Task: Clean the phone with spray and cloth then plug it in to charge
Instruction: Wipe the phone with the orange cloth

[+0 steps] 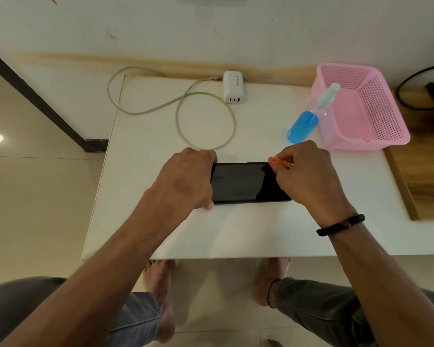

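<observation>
- A pale green cable (206,121) lies in loops on the white bench (236,229), running to the white charger (233,87) at the far edge.
- The left hand (186,181) is curled over the left end of the black phone (243,182), which lies flat, screen up.
- The right hand (308,174) is closed on an orange cloth (277,162) at the phone's far right corner.
- A spray bottle (308,118) with blue liquid leans against the pink basket (376,144).
- The basket looks empty inside.
</observation>
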`<state>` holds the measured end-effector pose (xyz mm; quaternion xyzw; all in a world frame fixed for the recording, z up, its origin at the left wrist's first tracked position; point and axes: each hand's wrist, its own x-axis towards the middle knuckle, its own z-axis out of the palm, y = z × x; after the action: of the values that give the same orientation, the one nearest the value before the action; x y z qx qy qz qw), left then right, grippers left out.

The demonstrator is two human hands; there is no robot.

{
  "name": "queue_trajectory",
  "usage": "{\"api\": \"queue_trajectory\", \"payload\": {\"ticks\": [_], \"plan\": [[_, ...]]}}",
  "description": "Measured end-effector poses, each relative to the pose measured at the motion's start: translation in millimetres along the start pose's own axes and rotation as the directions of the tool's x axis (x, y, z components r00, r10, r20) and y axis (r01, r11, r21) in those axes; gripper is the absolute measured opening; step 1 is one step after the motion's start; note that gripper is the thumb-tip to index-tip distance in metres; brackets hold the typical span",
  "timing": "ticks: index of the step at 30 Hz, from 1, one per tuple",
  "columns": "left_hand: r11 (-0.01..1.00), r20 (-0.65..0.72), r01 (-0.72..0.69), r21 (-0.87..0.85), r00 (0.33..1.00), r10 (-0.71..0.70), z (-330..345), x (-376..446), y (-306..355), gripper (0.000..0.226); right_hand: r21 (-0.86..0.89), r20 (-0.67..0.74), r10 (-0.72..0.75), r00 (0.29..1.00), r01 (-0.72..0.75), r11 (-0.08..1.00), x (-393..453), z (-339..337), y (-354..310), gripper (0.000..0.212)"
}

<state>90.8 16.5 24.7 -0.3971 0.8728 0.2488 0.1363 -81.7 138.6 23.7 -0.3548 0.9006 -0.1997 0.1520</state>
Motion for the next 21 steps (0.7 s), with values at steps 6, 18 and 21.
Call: {"api": "queue_trajectory", "payload": {"ticks": [6, 18, 21], "plan": [[0.983, -0.038, 0.001, -0.183, 0.999, -0.008, 9.4, -6.5, -13.3, 0.076, 0.022, 0.018, -0.014, 1.0, 0.013, 1.0, 0.4, 7.9, -12.3, 0.021], [0.934, -0.087, -0.028, -0.357, 0.996, -0.003, 23.2, -12.6, -26.7, 0.088, 0.017, 0.094, -0.077, 0.993, 0.076, 0.997, -3.8, 32.1, -49.8, 0.02], [0.932, -0.098, -0.029, -0.361, 0.995, -0.007, 26.1, -11.2, -28.7, 0.09, 0.01, 0.117, -0.104, 0.988, 0.103, 0.995, -5.9, 38.6, -58.1, 0.017]]}}
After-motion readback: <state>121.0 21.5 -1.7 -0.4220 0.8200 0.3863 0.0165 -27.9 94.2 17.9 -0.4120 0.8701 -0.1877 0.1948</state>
